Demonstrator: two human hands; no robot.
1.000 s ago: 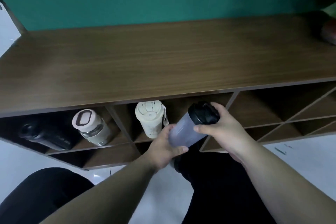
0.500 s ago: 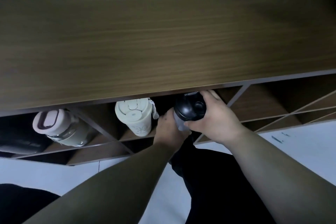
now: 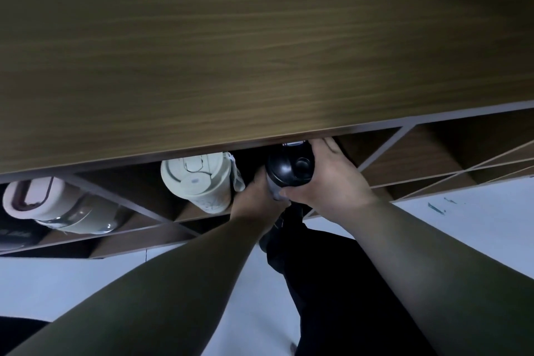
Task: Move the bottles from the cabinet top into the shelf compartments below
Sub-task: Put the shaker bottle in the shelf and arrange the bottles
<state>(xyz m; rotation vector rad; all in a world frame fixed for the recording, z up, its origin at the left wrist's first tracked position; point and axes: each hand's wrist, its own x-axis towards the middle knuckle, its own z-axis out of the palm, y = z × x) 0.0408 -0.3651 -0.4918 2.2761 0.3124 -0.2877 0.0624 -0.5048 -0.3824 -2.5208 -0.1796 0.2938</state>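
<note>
A grey bottle with a black lid (image 3: 290,167) lies lid-outward at the mouth of a shelf compartment, just under the cabinet top (image 3: 260,46). My right hand (image 3: 329,182) wraps the lid end and my left hand (image 3: 257,201) grips the body from below; most of the body is hidden. Left of it, a cream bottle (image 3: 199,182) lies in the same compartment. Further left lies a bottle with a pink-and-white lid (image 3: 49,205). At the far left edge a dark bottle (image 3: 11,235) is barely visible.
Diamond-shaped compartments with thin slanted dividers (image 3: 384,150) continue to the right with nothing visible in them. White floor (image 3: 462,225) lies below the shelf. My dark-clothed legs (image 3: 332,283) are under my arms.
Both hands have carried the black-lidded bottle up and forward into the compartment opening beside the cream bottle. The view has closed in on the cabinet, so the green wall is out of sight.
</note>
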